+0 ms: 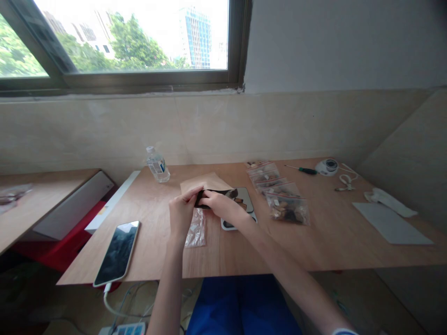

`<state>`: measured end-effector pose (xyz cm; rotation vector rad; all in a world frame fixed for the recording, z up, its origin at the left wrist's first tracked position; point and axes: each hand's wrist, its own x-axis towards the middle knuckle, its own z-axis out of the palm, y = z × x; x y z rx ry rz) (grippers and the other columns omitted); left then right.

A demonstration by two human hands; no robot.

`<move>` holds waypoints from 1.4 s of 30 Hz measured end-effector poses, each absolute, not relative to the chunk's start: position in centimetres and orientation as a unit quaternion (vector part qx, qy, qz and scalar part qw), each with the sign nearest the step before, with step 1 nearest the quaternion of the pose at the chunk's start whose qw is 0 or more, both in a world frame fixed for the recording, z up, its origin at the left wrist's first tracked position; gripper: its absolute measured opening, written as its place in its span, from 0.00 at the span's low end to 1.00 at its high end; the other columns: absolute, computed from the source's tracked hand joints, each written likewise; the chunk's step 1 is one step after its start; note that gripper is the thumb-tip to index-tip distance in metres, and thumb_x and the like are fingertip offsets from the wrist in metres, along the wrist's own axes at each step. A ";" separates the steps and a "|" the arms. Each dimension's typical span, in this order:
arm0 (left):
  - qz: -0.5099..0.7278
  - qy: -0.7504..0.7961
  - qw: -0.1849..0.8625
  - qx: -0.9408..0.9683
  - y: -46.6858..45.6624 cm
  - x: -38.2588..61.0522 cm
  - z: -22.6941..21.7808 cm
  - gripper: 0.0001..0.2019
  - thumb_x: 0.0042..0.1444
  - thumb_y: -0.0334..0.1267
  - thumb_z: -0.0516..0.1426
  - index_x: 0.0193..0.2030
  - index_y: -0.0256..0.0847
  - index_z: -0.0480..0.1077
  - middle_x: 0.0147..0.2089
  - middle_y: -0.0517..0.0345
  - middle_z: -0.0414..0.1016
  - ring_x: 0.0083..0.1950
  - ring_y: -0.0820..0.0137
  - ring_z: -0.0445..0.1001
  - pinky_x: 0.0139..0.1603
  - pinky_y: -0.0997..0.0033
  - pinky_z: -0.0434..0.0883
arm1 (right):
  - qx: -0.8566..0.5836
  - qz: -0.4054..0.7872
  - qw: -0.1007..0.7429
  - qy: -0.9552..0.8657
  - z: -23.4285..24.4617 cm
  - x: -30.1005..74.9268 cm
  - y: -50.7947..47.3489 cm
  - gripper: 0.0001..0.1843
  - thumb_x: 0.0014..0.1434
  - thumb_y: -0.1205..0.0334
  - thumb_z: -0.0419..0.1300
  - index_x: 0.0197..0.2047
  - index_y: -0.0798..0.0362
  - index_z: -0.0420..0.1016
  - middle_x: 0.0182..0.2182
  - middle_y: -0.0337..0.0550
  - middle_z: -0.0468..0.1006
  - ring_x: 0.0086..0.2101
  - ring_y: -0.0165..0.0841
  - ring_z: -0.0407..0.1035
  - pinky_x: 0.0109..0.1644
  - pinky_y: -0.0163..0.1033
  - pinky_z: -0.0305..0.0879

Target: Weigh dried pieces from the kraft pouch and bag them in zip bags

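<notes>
My left hand is closed, pinching the left end of a dark, flat, pouch-like item. My right hand has its fingers bent against the same item, and its fingertips are partly hidden there. Just beyond the right hand is a small white scale with a pale top plate. Several brown pieces show on or over that plate, partly covered by my hand. A clear zip bag lies below my left hand, and a sheet of brown paper lies behind both hands.
Several zip bags of brown pieces lie right of the scale. A water bottle stands back left; a phone on a cable lies front left. Towards the right are a screwdriver, a white dome camera and a white sheet.
</notes>
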<state>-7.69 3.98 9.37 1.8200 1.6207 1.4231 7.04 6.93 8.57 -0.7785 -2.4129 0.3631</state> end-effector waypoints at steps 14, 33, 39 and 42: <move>0.496 0.580 0.140 0.631 4.2 -8.2 10.2 0.12 0.53 0.32 0.55 0.41 0.46 0.77 0.39 0.63 0.80 0.39 0.68 0.79 0.37 0.75 0.73 | -0.456 0.244 0.537 -0.667 6.2 17.5 7.5 0.11 0.56 0.61 0.58 0.42 0.51 0.77 0.39 0.44 0.77 0.39 0.33 0.71 0.41 0.37 0.67; 0.484 0.568 0.189 0.639 4.1 -8.3 10.0 0.12 0.53 0.33 0.55 0.42 0.46 0.77 0.41 0.62 0.80 0.41 0.67 0.78 0.42 0.73 0.73 | -0.533 0.270 0.476 -0.645 -0.6 19.8 12.4 0.19 0.57 0.58 0.56 0.51 0.54 0.69 0.48 0.51 0.74 0.41 0.35 0.72 0.46 0.42 0.68; 0.478 0.566 0.198 0.642 4.0 -8.3 9.9 0.12 0.54 0.34 0.55 0.43 0.46 0.77 0.40 0.62 0.80 0.40 0.67 0.78 0.40 0.73 0.74 | -0.530 0.224 0.419 -0.702 -0.6 19.6 12.5 0.15 0.58 0.58 0.55 0.46 0.55 0.72 0.44 0.51 0.76 0.44 0.37 0.70 0.50 0.44 0.65; 0.478 0.568 0.198 0.640 4.0 -8.4 10.0 0.12 0.54 0.35 0.55 0.43 0.46 0.77 0.40 0.61 0.80 0.40 0.66 0.79 0.39 0.73 0.74 | -0.526 0.226 0.394 -0.719 -0.7 19.5 12.5 0.16 0.60 0.57 0.51 0.44 0.55 0.73 0.43 0.51 0.77 0.44 0.38 0.70 0.50 0.44 0.64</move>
